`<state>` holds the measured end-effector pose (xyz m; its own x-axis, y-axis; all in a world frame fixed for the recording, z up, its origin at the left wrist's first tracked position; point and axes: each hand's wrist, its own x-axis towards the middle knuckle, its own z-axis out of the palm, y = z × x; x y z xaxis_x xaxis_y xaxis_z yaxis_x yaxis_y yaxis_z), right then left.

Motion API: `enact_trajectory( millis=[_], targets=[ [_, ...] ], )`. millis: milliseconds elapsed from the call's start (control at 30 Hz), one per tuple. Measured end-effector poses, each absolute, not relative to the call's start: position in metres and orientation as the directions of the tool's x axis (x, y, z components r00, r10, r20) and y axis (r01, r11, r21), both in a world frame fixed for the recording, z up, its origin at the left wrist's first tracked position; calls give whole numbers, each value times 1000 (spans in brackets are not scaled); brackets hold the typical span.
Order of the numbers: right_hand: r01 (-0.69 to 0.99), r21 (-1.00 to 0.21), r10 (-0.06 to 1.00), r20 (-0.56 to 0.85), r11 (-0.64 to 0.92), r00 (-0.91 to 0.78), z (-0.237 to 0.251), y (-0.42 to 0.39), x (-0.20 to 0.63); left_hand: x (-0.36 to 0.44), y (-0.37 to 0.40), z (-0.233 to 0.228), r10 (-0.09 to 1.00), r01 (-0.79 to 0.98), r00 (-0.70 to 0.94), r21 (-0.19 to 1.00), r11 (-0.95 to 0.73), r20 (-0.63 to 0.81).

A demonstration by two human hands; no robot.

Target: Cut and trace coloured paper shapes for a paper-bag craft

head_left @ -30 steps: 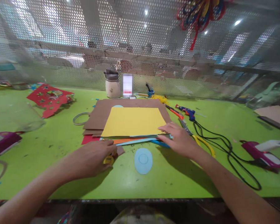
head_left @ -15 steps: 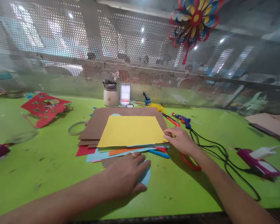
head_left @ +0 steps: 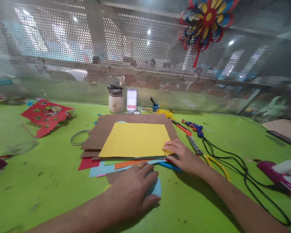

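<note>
A person's left hand point(head_left: 133, 191) lies flat and palm down at the near edge of a green counter point(head_left: 38, 181), its spread grip covering most of a pale blue paper disc point(head_left: 156, 189), of which only the right rim shows. A ring sits on one finger. Just to the right and slightly farther, the right hand point(head_left: 184, 157) pinches the near right corner of a yellow sheet point(head_left: 135, 139), the corner curled up between thumb and fingertips, the grip closed on the paper.

The yellow sheet tops a stack of coloured paper point(head_left: 104, 166), with red, blue and orange edges fanning out on the near side and brown card point(head_left: 99, 134) beneath on the far side. A blue pen point(head_left: 168, 166) pokes out beside the right hand.

To the right of the stack lie yellow-handled scissors point(head_left: 208, 157), a craft knife point(head_left: 181, 127) and a blue glue gun point(head_left: 196, 127), its black cord point(head_left: 244, 168) trailing toward the near right. A magenta tool point(head_left: 276, 176) rests at the right edge. Left of the stack sits a grey ring point(head_left: 77, 137), and farther left a red cut-out sheet point(head_left: 46, 115).

At the far edge stand a lidded jar point(head_left: 115, 98) and a small blurred item, against a perforated metal screen point(head_left: 63, 48) on which a paper pinwheel point(head_left: 207, 19) hangs.
</note>
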<state>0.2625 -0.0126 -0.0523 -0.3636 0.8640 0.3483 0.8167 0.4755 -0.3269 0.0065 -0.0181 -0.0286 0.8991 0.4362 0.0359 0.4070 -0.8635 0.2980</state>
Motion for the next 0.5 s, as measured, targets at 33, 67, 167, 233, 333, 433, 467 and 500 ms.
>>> enact_trajectory(
  millis=[33,67,167,233,333,433,467,500],
  targets=[
    [821,-323,865,352,470,-356,-53,-11,267,6,-17,-27,466,431,883,302,-850,52],
    [828,-319,868,355,461,-346,-54,-10,272,6,-15,-26,493,451,867,304,-839,74],
    [824,-319,865,357,467,-352,-54,-6,283,6,-8,-20,520,466,843,296,-834,138],
    [804,-329,856,347,495,-384,-52,-4,288,7,-2,-15,524,469,838,289,-834,153],
    [780,-341,840,355,525,-410,-47,-5,292,8,10,-10,542,497,822,243,-833,174],
    [764,-346,825,382,545,-416,-42,-9,294,12,24,-10,543,525,809,137,-840,227],
    [757,-347,819,391,554,-420,-41,-10,294,14,29,-12,539,532,807,99,-841,240],
    [750,-348,813,401,562,-423,-41,-11,294,17,34,-13,533,536,808,60,-842,253]
  ],
)
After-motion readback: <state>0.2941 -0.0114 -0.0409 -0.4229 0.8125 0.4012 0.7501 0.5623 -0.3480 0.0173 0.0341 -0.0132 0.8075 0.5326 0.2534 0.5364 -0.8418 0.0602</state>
